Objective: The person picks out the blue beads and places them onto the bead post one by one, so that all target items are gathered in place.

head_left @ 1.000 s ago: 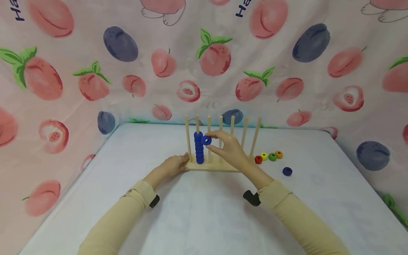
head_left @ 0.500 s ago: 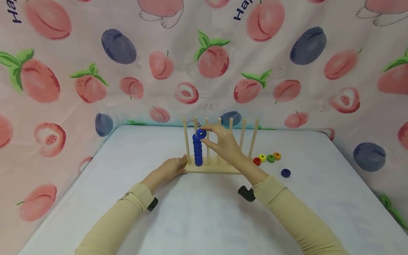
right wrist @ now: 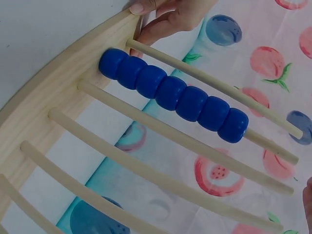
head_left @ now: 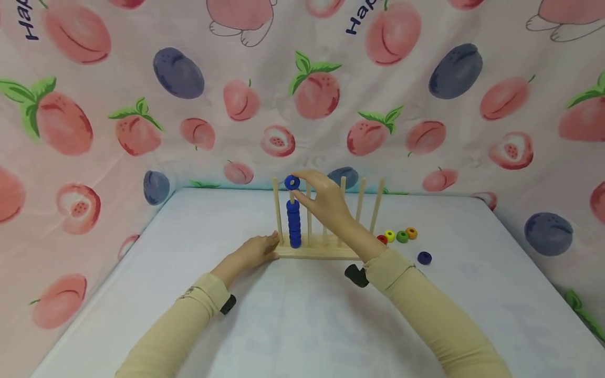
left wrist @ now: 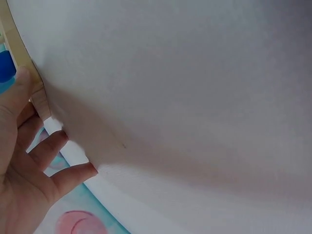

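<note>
In the head view, my right hand (head_left: 326, 199) pinches a blue bead (head_left: 287, 184) between thumb and fingers. The bead sits at the tip of the second peg from the left; whether the peg has entered its hole, I cannot tell. Below it, a stack of several blue beads (head_left: 294, 224) fills most of that peg, also seen as a blue stack (right wrist: 169, 92) in the right wrist view. My left hand (head_left: 255, 251) grips the left end of the wooden peg rack (head_left: 316, 252). The left wrist view shows its thumb (left wrist: 20, 87) on the rack's end.
Right of the rack lie a red bead (head_left: 382, 239), a yellow bead (head_left: 389, 235), a green bead (head_left: 402, 237) and an orange bead (head_left: 411, 233). A dark blue bead (head_left: 424, 258) lies nearer. Several other pegs stand bare. A fruit-print cloth (head_left: 279, 63) hangs behind the white table.
My right hand has carried the blue bead left and up, from beside the stack to the tip of its peg. The left hand keeps its grip on the rack's end.
</note>
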`<control>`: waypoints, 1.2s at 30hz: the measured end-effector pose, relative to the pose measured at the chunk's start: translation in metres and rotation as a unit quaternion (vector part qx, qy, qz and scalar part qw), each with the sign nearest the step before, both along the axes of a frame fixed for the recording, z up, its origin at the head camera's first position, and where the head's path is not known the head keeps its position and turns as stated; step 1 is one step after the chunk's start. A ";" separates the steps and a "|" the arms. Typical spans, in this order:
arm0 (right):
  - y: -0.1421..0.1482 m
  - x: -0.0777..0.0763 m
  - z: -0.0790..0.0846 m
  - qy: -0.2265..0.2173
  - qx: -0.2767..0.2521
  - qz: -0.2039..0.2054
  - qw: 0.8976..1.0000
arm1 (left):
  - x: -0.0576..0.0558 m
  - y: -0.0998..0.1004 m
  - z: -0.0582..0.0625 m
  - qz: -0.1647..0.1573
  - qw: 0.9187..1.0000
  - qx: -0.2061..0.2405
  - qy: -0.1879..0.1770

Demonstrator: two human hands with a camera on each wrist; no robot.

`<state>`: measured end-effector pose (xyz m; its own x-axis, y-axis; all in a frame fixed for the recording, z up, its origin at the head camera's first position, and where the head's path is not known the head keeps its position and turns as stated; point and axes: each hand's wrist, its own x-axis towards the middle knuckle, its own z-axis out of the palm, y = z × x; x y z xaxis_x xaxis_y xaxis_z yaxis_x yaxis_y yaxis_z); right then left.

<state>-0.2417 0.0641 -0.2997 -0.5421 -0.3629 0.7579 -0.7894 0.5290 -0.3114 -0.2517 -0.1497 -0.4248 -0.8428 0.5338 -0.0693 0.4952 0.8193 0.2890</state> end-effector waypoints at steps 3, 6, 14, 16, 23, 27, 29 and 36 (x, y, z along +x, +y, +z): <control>-0.004 -0.004 0.004 -0.007 0.002 -0.008 1.000 | 0.000 -0.001 0.001 0.003 1.000 0.012 -0.004; -0.008 -0.007 0.005 -0.023 -0.001 -0.014 1.000 | 0.001 -0.002 0.000 0.002 1.000 0.018 -0.008; -0.011 -0.010 0.006 -0.073 0.005 -0.045 0.996 | 0.000 0.001 -0.001 0.006 1.000 0.012 -0.002; -0.012 -0.009 0.007 -0.078 0.009 -0.051 0.996 | 0.000 0.001 -0.001 0.007 1.000 0.011 -0.001; -0.013 -0.009 0.011 -0.094 0.040 -0.061 0.993 | -0.003 0.000 -0.002 0.011 1.000 0.015 -0.007; -0.013 -0.009 0.014 -0.102 0.051 -0.070 0.991 | -0.004 0.001 -0.001 0.012 1.000 0.013 -0.011; -0.013 -0.009 0.015 -0.104 0.055 -0.069 0.991 | -0.004 0.001 -0.001 0.013 1.000 0.012 -0.012; -0.014 -0.011 0.016 -0.111 0.082 -0.062 0.988 | -0.002 0.000 -0.001 0.010 1.000 0.011 -0.014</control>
